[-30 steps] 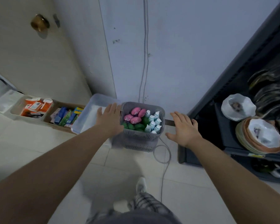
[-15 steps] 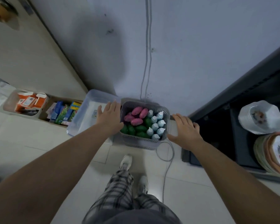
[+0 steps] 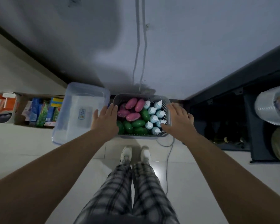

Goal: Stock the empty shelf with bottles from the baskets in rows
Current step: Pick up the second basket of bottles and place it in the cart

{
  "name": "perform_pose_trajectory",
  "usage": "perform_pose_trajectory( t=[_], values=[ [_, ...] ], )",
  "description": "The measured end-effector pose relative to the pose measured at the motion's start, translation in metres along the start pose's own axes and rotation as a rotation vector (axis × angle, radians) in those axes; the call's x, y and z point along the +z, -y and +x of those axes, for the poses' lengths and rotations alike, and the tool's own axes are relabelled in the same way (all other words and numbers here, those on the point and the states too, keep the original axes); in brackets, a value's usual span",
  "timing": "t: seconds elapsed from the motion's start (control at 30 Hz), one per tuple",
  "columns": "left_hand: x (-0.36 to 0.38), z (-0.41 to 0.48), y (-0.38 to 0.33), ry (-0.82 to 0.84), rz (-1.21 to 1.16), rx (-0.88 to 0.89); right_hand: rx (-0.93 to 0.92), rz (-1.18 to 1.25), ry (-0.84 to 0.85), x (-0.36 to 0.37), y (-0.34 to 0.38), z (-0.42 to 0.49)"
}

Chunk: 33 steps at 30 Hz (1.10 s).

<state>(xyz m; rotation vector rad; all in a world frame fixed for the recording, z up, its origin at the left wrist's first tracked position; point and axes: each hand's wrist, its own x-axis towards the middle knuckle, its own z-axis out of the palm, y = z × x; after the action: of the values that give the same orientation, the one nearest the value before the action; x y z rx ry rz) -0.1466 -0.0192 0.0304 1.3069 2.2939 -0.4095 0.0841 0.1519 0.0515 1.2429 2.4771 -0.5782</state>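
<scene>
Basket (image 3: pixel 140 136) is on the floor tile against the wall, centre frame, straight ahead of the shoes (image 3: pixel 126 154). Grey slotted plastic, open top.

Contents:
- pink bottles (image 3: pixel 132 109) lying back-left
- green bottles (image 3: pixel 137 124) lying front-left
- light-blue bottles (image 3: pixel 153 110) w/ white caps, upright in two rows along the right side

L hand (image 3: pixel 104 121): at basket's left wall, fingers straight and close together, tips up near the back-left rim. Holds nothing. Can't tell if it touches the wall.

R hand (image 3: pixel 179 118): over the right rim, fingers near straight and slightly spread, thumb pointing inward over the front light-blue bottles. Not wrapped round anything. Can't tell if the palm touches the rim.

Both arms are stretched fwd, one each side of the basket.

Shelf unit (image 3: pixel 255 135): dark, just beside the basket on the right. Lower bay is in shadow, contents unreadable. Stacked plates (image 3: pixel 271 107) at far right edge.

Other:
- clear lidded tub (image 3: pixel 81 110) just left of basket, beyond L hand
- cardboard box of packets (image 3: pixel 42 112) further left
- tray w/ orange packs (image 3: pixel 0 104) at far left
- wall cables (image 3: pixel 141 46) run down to behind the basket
- floor cable (image 3: pixel 167 159) loops by its front-right corner
</scene>
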Motion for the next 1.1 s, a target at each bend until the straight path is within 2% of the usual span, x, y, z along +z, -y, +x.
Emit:
perform_pose_trajectory(
  t=[0.23, 0.4, 0.5, 0.57, 0.73, 0.8, 0.87, 0.97, 1.03, 1.1],
  values=[
    [0.045, 0.066, 0.003, 0.014, 0.063, 0.026, 0.188, 0.170, 0.040, 0.039, -0.052, 0.066],
    [0.098, 0.101, 0.000, 0.035, 0.063, -0.026, 0.099, -0.072, 0.156, 0.103, -0.097, 0.094],
    [0.133, 0.116, 0.000, 0.072, -0.146, -0.147, 0.146, 0.075, 0.209, 0.145, -0.103, 0.112],
    [0.155, 0.132, -0.001, 0.083, -0.355, -0.234, 0.164, 0.202, 0.170, 0.165, -0.110, 0.127],
    [0.188, 0.166, -0.010, 0.064, -0.633, -0.210, 0.142, 0.286, 0.035, 0.201, -0.120, 0.157],
    [0.192, 0.177, -0.007, 0.000, -0.727, -0.271, 0.229, 0.441, -0.083, 0.208, -0.113, 0.167],
    [0.195, 0.186, -0.006, -0.060, -0.811, -0.325, 0.369, 0.621, -0.127, 0.212, -0.109, 0.175],
    [0.196, 0.195, -0.012, -0.110, -1.003, -0.442, 0.650, 0.857, -0.045, 0.221, -0.115, 0.186],
    [0.197, 0.202, -0.012, -0.047, -1.129, -0.619, 0.721, 0.869, 0.046, 0.228, -0.122, 0.191],
    [0.199, 0.210, -0.006, 0.077, -1.077, -0.701, 0.724, 0.871, 0.078, 0.233, -0.129, 0.193]
  ],
)
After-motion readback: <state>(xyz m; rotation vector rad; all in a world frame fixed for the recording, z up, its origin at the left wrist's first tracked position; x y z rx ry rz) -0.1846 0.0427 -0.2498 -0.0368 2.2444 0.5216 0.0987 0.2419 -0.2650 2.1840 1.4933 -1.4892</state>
